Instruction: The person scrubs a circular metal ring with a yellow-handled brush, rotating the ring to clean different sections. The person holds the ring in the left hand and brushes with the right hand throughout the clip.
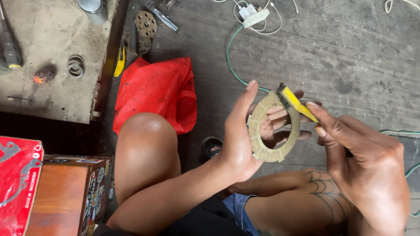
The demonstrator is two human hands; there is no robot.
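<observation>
My left hand [245, 140] holds a tan ring-shaped friction disc [267, 150] upright by its rim, fingers showing through the hole. My right hand [363, 161] grips a small brush with a yellow handle [297, 103]; its dark bristles touch the top edge of the disc. Both hands are above my bare knees, over a grey concrete floor.
A red cloth bag [153, 94] lies on the floor beyond my left knee. A low concrete slab [52, 83] at upper left bears metal rings and a small brush head. A green cable [232, 65] and white charger [253, 15] lie ahead. A red packet [17, 183] and wooden box [65, 196] sit at lower left.
</observation>
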